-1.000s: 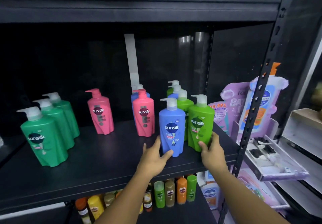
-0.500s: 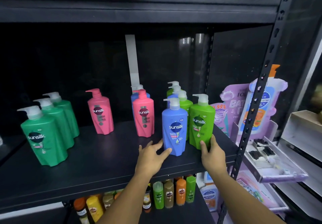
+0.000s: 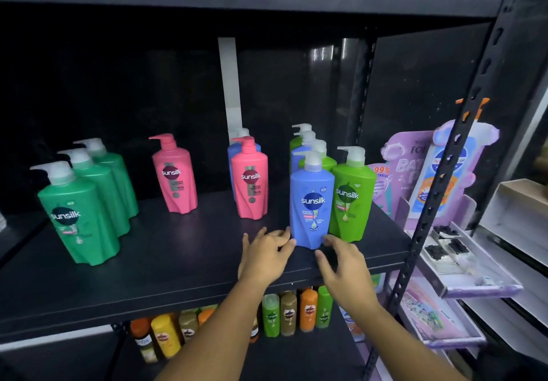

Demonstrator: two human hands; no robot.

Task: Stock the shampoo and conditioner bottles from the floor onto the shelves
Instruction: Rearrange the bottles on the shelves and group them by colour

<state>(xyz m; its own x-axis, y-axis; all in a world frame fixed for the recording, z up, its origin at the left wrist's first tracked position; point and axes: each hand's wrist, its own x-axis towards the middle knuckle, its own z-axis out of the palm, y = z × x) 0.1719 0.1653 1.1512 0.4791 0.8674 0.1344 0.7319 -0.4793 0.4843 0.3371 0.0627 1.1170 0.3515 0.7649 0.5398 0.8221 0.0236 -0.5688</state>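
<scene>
A blue pump bottle [image 3: 311, 202] stands upright near the front of the black shelf [image 3: 178, 262], with a light green pump bottle [image 3: 351, 199] right beside it on the right. My left hand [image 3: 265, 257] lies at the blue bottle's lower left, its fingertips touching or nearly touching the base. My right hand [image 3: 345, 268] hovers in front of the blue bottle's base with fingers spread, holding nothing. More blue and green bottles line up behind these two.
Two pink bottles [image 3: 250, 182] stand mid-shelf and three dark green bottles [image 3: 77, 211] at the left. Small bottles [image 3: 289, 312] fill the shelf below. A black upright post [image 3: 439, 191] and a purple display stand [image 3: 444, 179] are at the right.
My right hand has left the light green bottle and moved left, in front of the blue bottle. My left hand has slipped slightly back from the blue bottle. Both bottles stay standing.
</scene>
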